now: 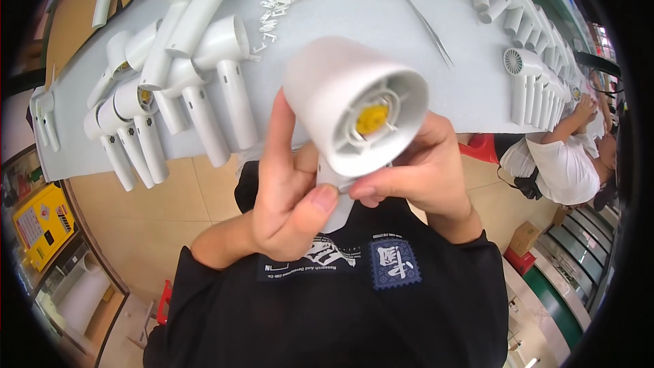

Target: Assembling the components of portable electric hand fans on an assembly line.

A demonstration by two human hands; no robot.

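**White shell (pixel 317 99) was held, yellow core (pixel 372 120) showing**

Much of the shell's handle was hidden behind the thumbs, and most of the right hand's fingers disappeared behind the barrel. Whether a small loose part lay between the thumb tips could not be told. At the upper edge, several other shells (pixel 197 17) were cut off, and along the dark rim a person (pixel 565 163) in white was hard to make out.

Writing showed on the black shirt (pixel 225 313): a pale print and a blue patch (pixel 396 263) with bold white characters. A yellow panel (pixel 42 227) at far left carried labels too small to read.

The shell was up in front of the chest, near the desk (pixel 381 0), with its round mouth turned toward the camera. The left hand (pixel 283 197) was curled around its left side, index finger along the barrel and thumb pressing the neck. The right hand (pixel 429 167) gripped it from the other side, its thumb on the neck just beside the left one. Tweezers (pixel 429 31) and small white clips (pixel 286 0) lay beyond.
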